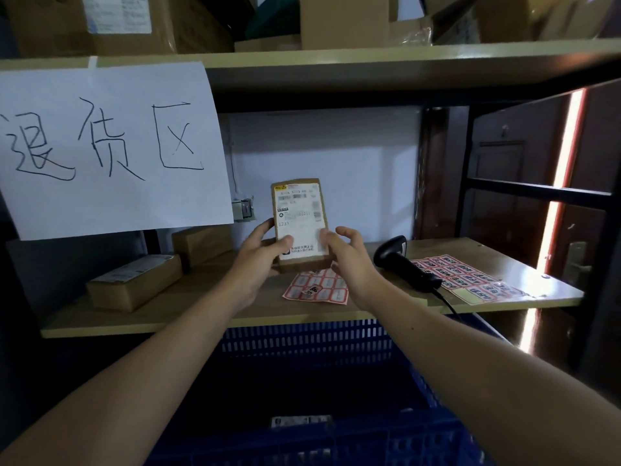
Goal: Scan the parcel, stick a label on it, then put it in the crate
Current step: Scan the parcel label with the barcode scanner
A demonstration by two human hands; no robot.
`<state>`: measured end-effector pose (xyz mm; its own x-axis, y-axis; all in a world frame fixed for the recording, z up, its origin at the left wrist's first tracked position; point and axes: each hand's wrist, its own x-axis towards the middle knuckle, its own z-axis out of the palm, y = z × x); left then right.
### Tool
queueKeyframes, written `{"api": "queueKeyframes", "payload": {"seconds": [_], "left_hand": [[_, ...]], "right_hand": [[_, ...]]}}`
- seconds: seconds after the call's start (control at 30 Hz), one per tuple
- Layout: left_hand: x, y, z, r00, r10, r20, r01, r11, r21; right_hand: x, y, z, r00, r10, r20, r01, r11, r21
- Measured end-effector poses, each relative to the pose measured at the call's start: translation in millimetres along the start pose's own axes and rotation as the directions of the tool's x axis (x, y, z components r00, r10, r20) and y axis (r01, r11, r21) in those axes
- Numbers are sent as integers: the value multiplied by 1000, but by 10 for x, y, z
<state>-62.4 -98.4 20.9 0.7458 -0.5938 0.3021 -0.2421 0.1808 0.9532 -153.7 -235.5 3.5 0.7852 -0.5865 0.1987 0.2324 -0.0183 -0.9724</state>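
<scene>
A small brown cardboard parcel (300, 213) with a white shipping label on its face stands upright above the wooden shelf. My left hand (260, 260) grips its lower left side, thumb on the label. My right hand (347, 255) touches its lower right edge with blurred, spread fingers; whether it grips is unclear. A sheet of red stickers (317, 288) lies on the shelf just under the parcel. The black handheld scanner (403, 264) rests on the shelf to the right. A blue slotted crate (302, 341) sits below the shelf in front of me.
Two more brown parcels (134, 280) (203, 243) lie on the shelf's left part. A second red sticker sheet (470, 275) lies right of the scanner. A white handwritten paper sign (111, 146) hangs from the upper shelf. A parcel (300, 421) lies in the crate.
</scene>
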Motion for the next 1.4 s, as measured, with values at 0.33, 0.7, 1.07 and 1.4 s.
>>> {"api": "queueKeyframes", "payload": {"seconds": [0.33, 0.7, 1.07, 1.4], "left_hand": [[38, -10, -158, 978, 39, 203, -92, 961, 259], [-213, -373, 10, 630, 663, 405, -554, 18, 832], [-228, -404, 52, 675, 682, 282, -526, 176, 832], [-252, -432, -131, 632, 708, 314, -498, 61, 865]], "right_hand": [[15, -63, -112, 995, 52, 89, -59, 995, 79], [-23, -49, -50, 997, 26, -71, -10, 974, 225], [-104, 19, 9, 995, 96, -29, -82, 947, 309], [43, -4, -875, 920, -231, -316, -112, 620, -777]]}}
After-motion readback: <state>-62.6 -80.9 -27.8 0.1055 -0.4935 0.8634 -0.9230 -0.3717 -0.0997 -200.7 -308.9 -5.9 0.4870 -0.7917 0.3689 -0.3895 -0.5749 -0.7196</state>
